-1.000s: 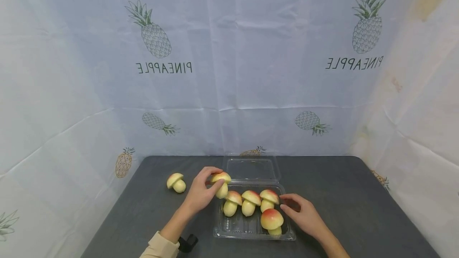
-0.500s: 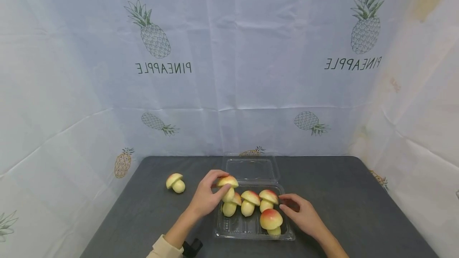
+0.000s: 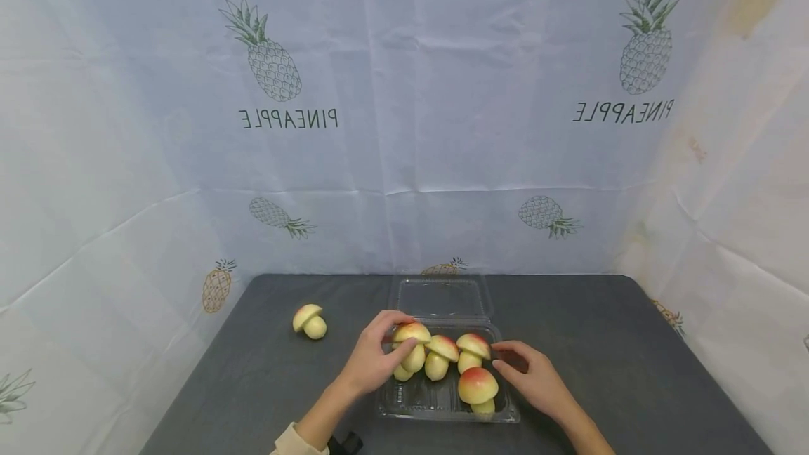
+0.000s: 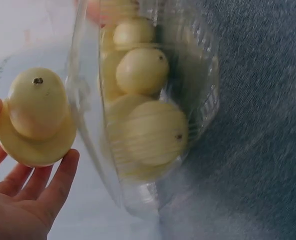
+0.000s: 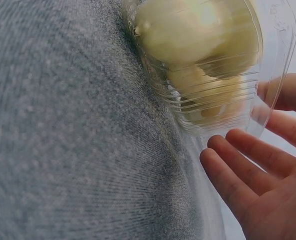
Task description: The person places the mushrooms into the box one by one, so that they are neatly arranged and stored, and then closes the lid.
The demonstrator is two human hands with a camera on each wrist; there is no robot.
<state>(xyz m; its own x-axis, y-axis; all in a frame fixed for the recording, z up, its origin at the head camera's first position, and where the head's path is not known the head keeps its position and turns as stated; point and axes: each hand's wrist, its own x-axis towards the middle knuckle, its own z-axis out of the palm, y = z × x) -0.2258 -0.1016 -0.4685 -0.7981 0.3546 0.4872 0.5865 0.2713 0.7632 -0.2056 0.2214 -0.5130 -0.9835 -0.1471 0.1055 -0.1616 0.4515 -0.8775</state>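
Observation:
My left hand (image 3: 373, 364) holds a toy mushroom (image 3: 411, 333) by its cap over the left part of a clear plastic box (image 3: 442, 416). In the left wrist view, the mushroom's pale stem end (image 4: 37, 102) faces the camera, beyond the box rim. Several like mushrooms sit in the box: a back row, the leftmost partly hidden by the held one, and a red-topped mushroom (image 3: 478, 386) at front right. At the box's right side is my right hand (image 3: 531, 374), fingers fairly straight and spread along the wall; firm contact is hard to tell.
The box's clear lid (image 3: 442, 298) lies folded back behind it. Another mushroom (image 3: 310, 321) lies on the dark table (image 3: 607, 343) to the left. A white pineapple-print cloth (image 3: 442, 146) encloses the back and sides.
My left hand has carried its mushroom rightward and lower, from the box's back left corner to over the leftmost mushroom of the row. The right hand has stayed in place.

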